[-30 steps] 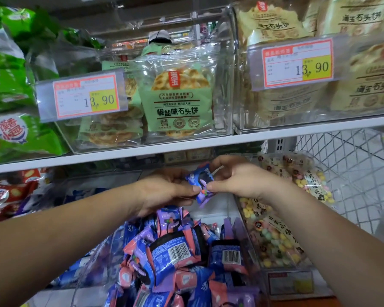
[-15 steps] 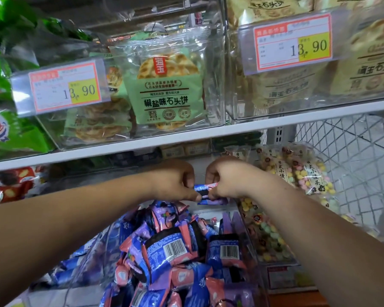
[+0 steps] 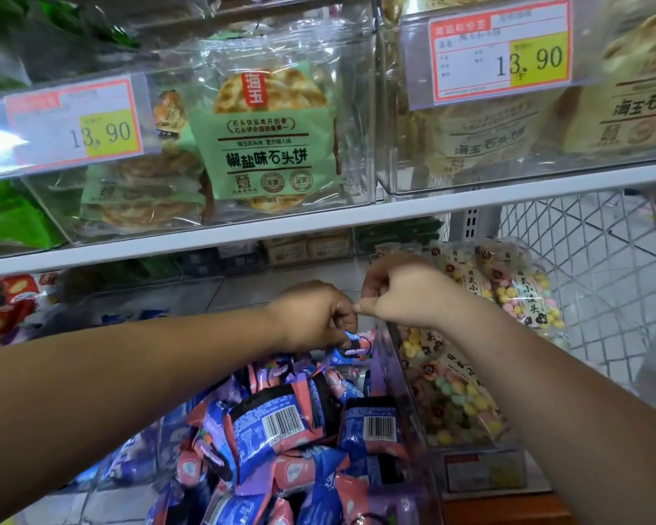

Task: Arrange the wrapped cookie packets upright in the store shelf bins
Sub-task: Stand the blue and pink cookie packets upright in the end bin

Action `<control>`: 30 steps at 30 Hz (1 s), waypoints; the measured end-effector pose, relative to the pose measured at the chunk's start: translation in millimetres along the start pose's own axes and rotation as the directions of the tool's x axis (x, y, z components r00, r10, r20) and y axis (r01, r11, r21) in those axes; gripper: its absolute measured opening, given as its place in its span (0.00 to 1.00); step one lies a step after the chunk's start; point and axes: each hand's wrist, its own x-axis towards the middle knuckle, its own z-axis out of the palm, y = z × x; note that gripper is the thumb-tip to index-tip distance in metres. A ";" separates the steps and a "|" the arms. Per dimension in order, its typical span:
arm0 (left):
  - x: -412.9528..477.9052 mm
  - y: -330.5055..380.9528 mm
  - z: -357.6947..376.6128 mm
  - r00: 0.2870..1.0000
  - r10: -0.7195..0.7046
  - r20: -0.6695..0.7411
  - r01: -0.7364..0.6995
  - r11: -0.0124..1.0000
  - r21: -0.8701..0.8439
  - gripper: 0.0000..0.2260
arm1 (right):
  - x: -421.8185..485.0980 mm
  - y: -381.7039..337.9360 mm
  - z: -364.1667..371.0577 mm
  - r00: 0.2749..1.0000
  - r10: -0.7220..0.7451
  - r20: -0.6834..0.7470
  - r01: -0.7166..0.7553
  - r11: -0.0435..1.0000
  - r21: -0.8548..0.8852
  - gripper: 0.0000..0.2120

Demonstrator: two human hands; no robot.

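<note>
Left hand (image 3: 311, 316): we are curling its fingers down over one blue cookie packet (image 3: 353, 344) and gripping its top edge.
Packet position: it is poking out just under our left fingertips, tilted. It is sitting at the back of the clear bin (image 3: 400, 377), right above the pile of packets (image 3: 281, 422).
Right hand (image 3: 406, 293): we are clenching it, with nothing showing inside. Its thumb tip is touching the left hand, and the hand is hanging above the packet, apart from it.
Change: half a second ago we were pinching the packet between both hands. Now only the left is holding it, the right has lifted off, and the packet is lying lower, nearer the pile.
Neighbours: candy bags (image 3: 519, 297) are standing in the next bin to the right. Green cracker bags (image 3: 269, 134) are sitting on the shelf (image 3: 243, 236) above, beside a price tag (image 3: 500, 51).
</note>
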 end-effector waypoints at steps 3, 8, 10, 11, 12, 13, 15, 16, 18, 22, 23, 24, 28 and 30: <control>-0.5 5.0 5.3 0.998 0.009 0.062 -0.008 1.000 -0.023 0.03 | -1.2 0.6 -2.4 0.999 -0.015 0.033 0.014 1.000 0.018 0.10; -2.3 2.8 -1.4 0.999 0.032 0.013 -0.034 0.982 0.185 0.04 | -2.0 -2.3 -4.3 0.999 -0.024 0.036 0.023 0.999 0.038 0.07; -2.7 0.2 -4.6 0.999 0.013 0.030 -0.018 0.986 0.164 0.05 | -2.4 -1.7 -3.7 0.999 -0.015 0.034 0.014 0.999 0.045 0.08; -2.9 -0.1 -4.6 0.998 0.006 0.063 -0.014 0.990 0.139 0.04 | -2.5 -1.4 -3.5 0.999 -0.011 0.036 0.009 0.999 0.050 0.08; -3.3 1.0 -3.4 0.996 0.001 0.094 -0.012 0.992 0.123 0.04 | -2.7 -1.0 -3.4 0.999 -0.009 0.039 0.007 0.998 0.055 0.08; -3.3 1.7 -1.4 0.993 -0.002 0.117 -0.012 0.993 0.116 0.04 | -3.0 -0.8 -3.5 0.999 -0.009 0.040 0.007 0.998 0.059 0.08; -2.2 2.9 3.4 0.988 -0.007 0.153 -0.006 0.996 0.087 0.04 | -3.6 -0.1 -3.9 0.999 -0.015 0.039 0.013 0.998 0.059 0.08; -1.5 3.1 5.1 0.983 -0.011 0.182 0.001 0.999 0.054 0.04 | -3.9 0.8 -3.6 0.999 -0.021 0.038 0.019 0.998 0.055 0.09; -1.1 2.1 4.9 0.970 -0.018 0.242 0.022 1.000 -0.013 0.05 | -4.4 3.4 -1.8 0.999 -0.027 0.037 0.025 0.999 0.048 0.10; -3.3 -1.0 -10.3 0.970 -0.091 0.225 0.134 0.974 -0.184 0.04 | -3.5 4.0 0.0 0.998 -0.056 0.021 0.056 0.998 0.010 0.08; -6.1 -0.8 -15.5 0.965 -0.096 0.243 0.162 0.950 -0.267 0.02 | -3.3 2.3 -0.8 0.997 -0.076 0.021 0.076 0.997 0.002 0.07; -8.9 -0.1 -20.4 0.952 -0.084 0.296 0.185 0.924 -0.335 0.05 | -3.2 -0.1 -2.0 0.994 -0.103 0.022 0.103 0.995 -0.001 0.06; -22.4 1.8 -22.7 0.877 -0.008 0.481 0.151 0.954 -0.260 0.09 | -5.3 -10.6 -2.9 0.975 -0.214 0.052 0.215 0.977 0.000 0.03; -23.2 -0.1 -15.9 0.884 -0.014 0.467 0.128 0.969 -0.212 0.12 | -6.7 -15.9 -1.4 0.968 -0.224 0.109 0.226 0.974 0.000 0.06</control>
